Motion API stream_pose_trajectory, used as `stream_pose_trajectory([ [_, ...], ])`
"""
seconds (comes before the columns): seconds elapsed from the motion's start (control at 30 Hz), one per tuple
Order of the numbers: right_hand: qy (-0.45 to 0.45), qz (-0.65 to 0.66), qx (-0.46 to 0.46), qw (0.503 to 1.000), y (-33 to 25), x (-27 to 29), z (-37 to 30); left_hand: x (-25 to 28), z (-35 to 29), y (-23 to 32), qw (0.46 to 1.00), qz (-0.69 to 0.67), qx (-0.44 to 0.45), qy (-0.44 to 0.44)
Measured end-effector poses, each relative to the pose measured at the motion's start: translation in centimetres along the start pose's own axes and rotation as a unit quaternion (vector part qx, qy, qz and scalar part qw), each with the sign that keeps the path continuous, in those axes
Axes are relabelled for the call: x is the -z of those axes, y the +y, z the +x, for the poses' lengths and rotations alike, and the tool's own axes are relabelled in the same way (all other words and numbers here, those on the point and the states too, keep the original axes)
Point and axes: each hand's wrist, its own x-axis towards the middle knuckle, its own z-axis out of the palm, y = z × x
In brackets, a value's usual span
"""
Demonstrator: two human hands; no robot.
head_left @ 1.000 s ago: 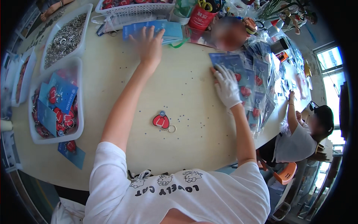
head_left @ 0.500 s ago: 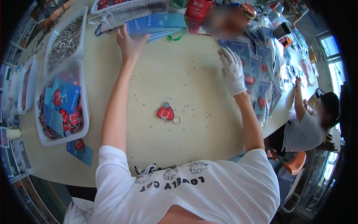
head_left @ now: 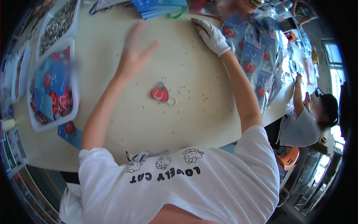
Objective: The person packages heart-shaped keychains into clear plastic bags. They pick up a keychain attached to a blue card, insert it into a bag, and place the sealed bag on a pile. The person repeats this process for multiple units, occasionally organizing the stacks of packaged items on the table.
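Note:
A red heart-shaped keychain [head_left: 159, 93] with a small round tag and a metal ring lies on the table in front of me. Beyond it and to its left, my bare left hand [head_left: 135, 56] hovers blurred, thumb apart from the fingers, holding nothing. A stack of blue cards [head_left: 158, 8] rests at the far edge, beyond that hand. My right hand [head_left: 212, 36], in a white glove with bare fingertips, reaches over the far part of the table with its fingers stretched out. Just right of it lie bagged keychains on blue cards [head_left: 249, 61].
At left stand a white bin [head_left: 76, 93] of red keychains and blue cards, and a bin of metal rings [head_left: 56, 28]. A carded keychain [head_left: 70, 128] lies beside the nearer bin. Small dark dots speckle the table [head_left: 149, 127]. Another person [head_left: 302, 123] works at right.
My left hand has come off the blue cards and drawn back toward me. My gloved right hand has moved left, away from the bagged keychains. The whole view has shifted somewhat.

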Motion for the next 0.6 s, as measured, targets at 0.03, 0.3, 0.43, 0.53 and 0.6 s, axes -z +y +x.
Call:
stream_pose_trajectory([
  [0.03,-0.014,0.024,0.036,0.999,-0.9,-0.3,-0.3,0.7,-2.8,2.1,0.99,-0.056,-0.009,-0.127],
  [0.3,-0.142,0.213,0.107,0.961,-12.1,-0.6,-9.7,0.5,-11.4,4.6,0.961,0.101,-0.149,-0.21],
  [0.43,0.036,0.084,-0.003,0.996,-16.8,5.2,-14.5,0.5,-12.3,5.4,0.986,0.059,-0.048,-0.149],
  [0.53,0.144,-0.01,-0.168,0.975,-15.1,5.6,-20.5,1.5,-11.8,5.7,0.996,0.056,-0.035,-0.056],
  [0.6,0.119,-0.06,-0.288,0.948,-14.9,6.3,-21.0,2.9,-11.2,5.2,0.997,0.077,-0.009,0.027],
])
